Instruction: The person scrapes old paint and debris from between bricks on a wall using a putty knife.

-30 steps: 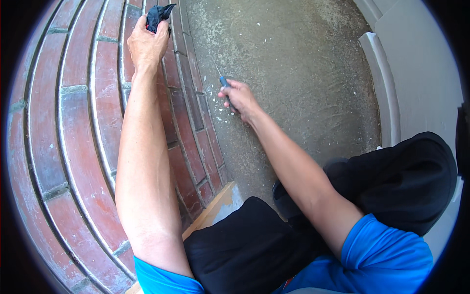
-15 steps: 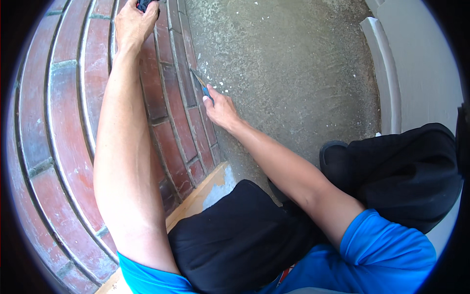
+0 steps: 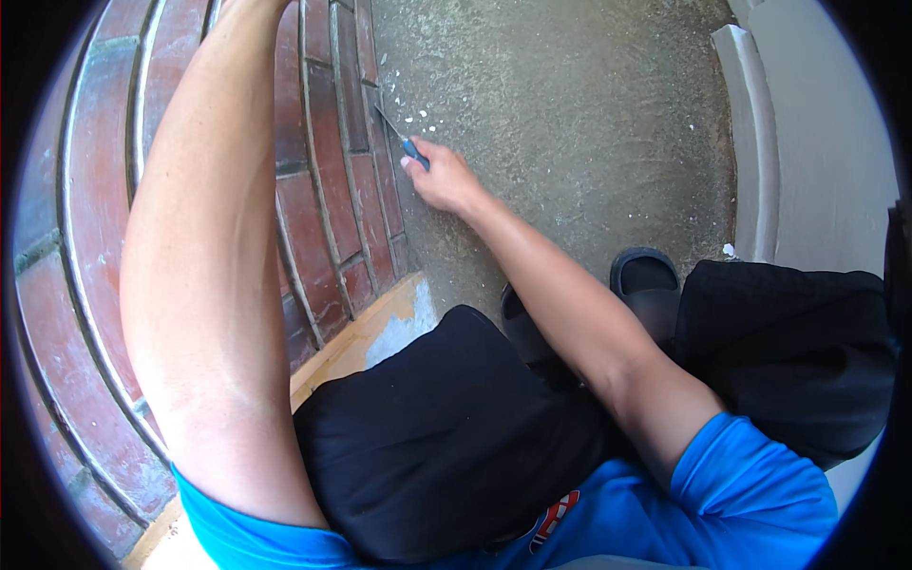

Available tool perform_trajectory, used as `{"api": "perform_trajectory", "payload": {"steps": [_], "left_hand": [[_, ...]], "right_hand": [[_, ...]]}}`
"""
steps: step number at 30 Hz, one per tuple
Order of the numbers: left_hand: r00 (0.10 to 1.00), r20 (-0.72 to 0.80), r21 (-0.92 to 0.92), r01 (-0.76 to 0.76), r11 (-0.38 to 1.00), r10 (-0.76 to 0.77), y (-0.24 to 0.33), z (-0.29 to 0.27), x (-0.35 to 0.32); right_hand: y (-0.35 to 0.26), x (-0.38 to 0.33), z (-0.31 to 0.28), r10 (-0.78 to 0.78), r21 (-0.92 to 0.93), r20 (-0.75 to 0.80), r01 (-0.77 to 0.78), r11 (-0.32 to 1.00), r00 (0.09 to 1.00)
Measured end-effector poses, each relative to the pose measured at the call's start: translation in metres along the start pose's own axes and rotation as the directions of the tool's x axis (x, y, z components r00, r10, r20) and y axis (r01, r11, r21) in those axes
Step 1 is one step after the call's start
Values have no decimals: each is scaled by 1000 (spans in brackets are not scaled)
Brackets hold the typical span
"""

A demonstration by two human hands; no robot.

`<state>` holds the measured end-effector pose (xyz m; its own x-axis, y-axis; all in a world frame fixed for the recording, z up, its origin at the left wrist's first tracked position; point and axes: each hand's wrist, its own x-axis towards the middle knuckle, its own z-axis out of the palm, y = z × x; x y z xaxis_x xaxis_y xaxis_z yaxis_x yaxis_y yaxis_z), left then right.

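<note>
My right hand (image 3: 443, 178) is closed round the blue handle of a tool (image 3: 414, 152) with a thin metal blade. The blade points up and left, its tip at the foot of the brick wall (image 3: 318, 204), where bricks meet the concrete floor. Whether the tip touches the brick, I cannot tell. Reaching up along the wall is my left forearm (image 3: 204, 209); the picture's top edge cuts it off near the wrist, so the left hand and anything in it are out of sight.
Small white flakes (image 3: 423, 116) lie on the concrete floor (image 3: 560, 123) by the blade. A wooden board (image 3: 356, 328) with a pale patch ends the wall near my knee. Right of the floor stands a light grey raised edge (image 3: 750, 133). My dark shoe (image 3: 646, 271) is on the floor.
My left hand, which held something dark against the wall, has gone out past the top edge. My right hand with the tool sits slightly higher and farther right in the picture. The view has shifted.
</note>
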<state>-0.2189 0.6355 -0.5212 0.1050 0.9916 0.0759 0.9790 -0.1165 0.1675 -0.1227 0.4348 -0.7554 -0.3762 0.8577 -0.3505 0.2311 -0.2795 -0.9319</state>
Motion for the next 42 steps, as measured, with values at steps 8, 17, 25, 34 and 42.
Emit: {"api": "perform_trajectory", "payload": {"steps": [8,17,25,34,42], "left_hand": [[962,275,-208,68,976,-9,-13,10,8],[962,271,-195,27,980,27,-2,10,10],[959,283,-226,93,970,-26,-5,5,4],[960,279,-249,61,967,11,2,1,5],[969,247,-243,75,967,-13,1,2,-2]], "right_hand": [[39,-62,23,-27,126,75,17,992,997],[36,-107,49,25,175,-17,-22,984,1000],[51,-112,54,-45,156,-31,49,986,999],[56,-105,60,-111,168,-130,132,977,985],[55,-109,57,-57,201,-84,73,977,995]]}}
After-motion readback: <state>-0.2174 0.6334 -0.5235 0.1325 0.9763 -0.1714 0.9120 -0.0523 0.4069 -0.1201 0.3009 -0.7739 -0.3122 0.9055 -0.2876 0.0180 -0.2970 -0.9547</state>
